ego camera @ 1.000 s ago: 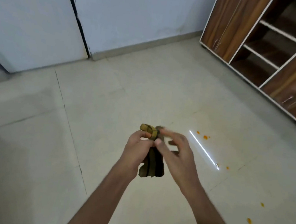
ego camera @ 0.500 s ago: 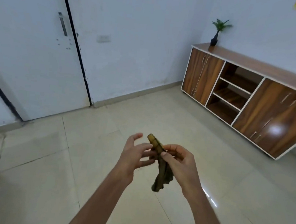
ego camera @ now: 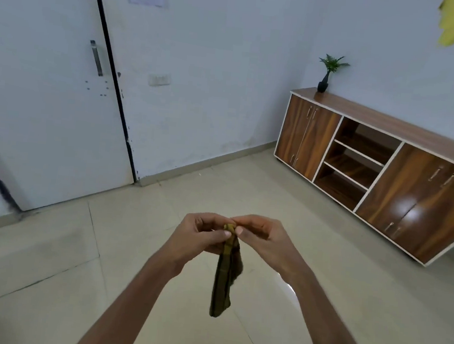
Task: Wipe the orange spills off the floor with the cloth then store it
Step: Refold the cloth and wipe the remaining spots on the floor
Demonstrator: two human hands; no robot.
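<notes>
The left hand (ego camera: 200, 236) and right hand (ego camera: 261, 234) meet at chest height, close together. Each pinches the top edge of the cloth (ego camera: 225, 277) between thumb and curled fingers. The cloth, olive-brown with darker stripes, hangs bunched in a narrow strip below both pinches, clear of the floor (ego camera: 45, 265) and touching nothing else. The step in hand appears to be arranging the cloth, either opening it for wiping or folding it for storage; the view does not settle which. To do it well, each hand should take one separate corner, draw the top edge taut, and let the weight straighten the hanging part. The cloth can then be flattened or doubled over. A pinch on several layers at once would likely leave the cloth bunched. No orange spills show on the visible tiles, so whether any remain cannot be told. Beyond the hands stand a white door (ego camera: 47, 99) to the left and a wooden cabinet (ego camera: 417, 201) to the right. The cabinet's open shelves (ego camera: 351, 167) look like a plausible storage place.
</notes>
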